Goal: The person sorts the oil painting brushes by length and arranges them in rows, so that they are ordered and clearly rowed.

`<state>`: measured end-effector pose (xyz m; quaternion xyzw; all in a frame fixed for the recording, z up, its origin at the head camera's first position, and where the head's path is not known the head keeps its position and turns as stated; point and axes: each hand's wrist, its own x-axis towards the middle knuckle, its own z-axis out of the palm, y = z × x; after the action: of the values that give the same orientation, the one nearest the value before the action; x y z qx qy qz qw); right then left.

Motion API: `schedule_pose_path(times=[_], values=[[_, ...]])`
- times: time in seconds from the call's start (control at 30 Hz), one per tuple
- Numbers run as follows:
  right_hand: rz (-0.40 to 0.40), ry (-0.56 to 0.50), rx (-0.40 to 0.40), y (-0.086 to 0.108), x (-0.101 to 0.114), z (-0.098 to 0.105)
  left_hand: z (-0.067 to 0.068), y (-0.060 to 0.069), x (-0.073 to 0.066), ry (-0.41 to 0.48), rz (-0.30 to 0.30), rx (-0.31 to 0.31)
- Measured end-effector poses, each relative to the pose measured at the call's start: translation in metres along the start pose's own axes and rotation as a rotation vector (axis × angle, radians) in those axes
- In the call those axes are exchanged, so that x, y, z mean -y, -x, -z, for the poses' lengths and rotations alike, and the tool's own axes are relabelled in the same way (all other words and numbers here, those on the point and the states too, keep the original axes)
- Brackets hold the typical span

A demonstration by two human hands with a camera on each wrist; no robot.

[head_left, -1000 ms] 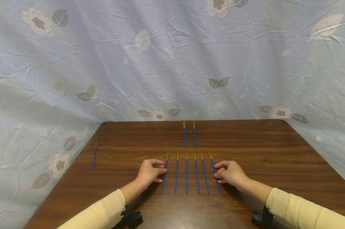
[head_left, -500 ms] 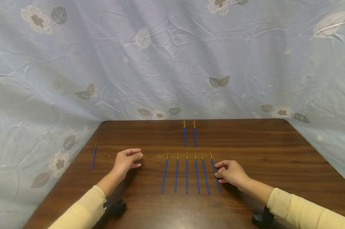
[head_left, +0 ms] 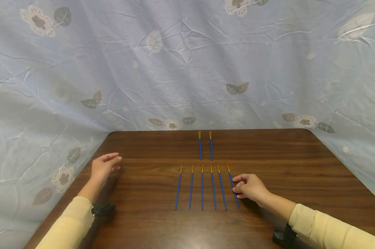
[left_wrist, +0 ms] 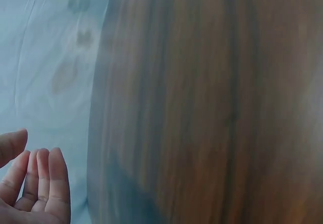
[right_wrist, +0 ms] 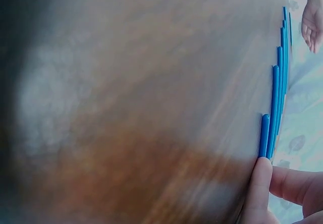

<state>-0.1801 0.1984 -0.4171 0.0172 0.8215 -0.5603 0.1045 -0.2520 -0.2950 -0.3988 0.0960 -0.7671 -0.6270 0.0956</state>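
Note:
Several thin paintbrushes with blue handles and gold tips lie in a row; the leftmost paintbrush (head_left: 178, 188) leans slightly. At the row's right end, my right hand (head_left: 251, 188) pinches the rightmost paintbrush (head_left: 230, 176) between thumb and fingers, with the brush lying on the table. The right wrist view shows that brush's blue handle end (right_wrist: 265, 133) sticking out past the thumb. Over the table's left side is my left hand (head_left: 101, 169), holding nothing visible, its fingers loosely extended in the left wrist view. It covers the spot of a lone paintbrush, which is hidden.
Two wider-tipped paintbrushes, a left one (head_left: 200, 147) and a right one (head_left: 211, 147), lie near the back edge of the brown wooden table (head_left: 200, 231). A pale floral cloth (head_left: 187, 79) hangs behind and at both sides.
My left hand has left the row's leftmost brush and moved left, over to where the lone brush lay in view. My right hand has stayed at the rightmost brush.

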Motion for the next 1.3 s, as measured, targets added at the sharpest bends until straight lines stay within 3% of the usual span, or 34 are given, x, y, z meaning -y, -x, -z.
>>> schedule_pose_path(times=[0.17,0.3,0.67,0.9,1.3], values=[[-0.002,-0.002,-0.003,-0.001,-0.001,0.0,0.024,-0.013,0.005,0.021,0.04,-0.113],[-0.007,-0.001,-0.007,-0.001,-0.001,0.0,0.036,-0.021,0.011,0.021,0.08,-0.162],[-0.015,-0.004,-0.004,0.0,0.0,0.0,0.046,-0.029,0.029,-0.043,0.165,-0.243],[-0.02,-0.011,-0.004,0.001,0.001,0.0,0.048,-0.027,0.032,-0.303,0.128,-0.193],[-0.02,-0.008,-0.01,0.0,0.0,0.0,0.043,-0.033,0.033,-0.55,0.118,-0.195]])
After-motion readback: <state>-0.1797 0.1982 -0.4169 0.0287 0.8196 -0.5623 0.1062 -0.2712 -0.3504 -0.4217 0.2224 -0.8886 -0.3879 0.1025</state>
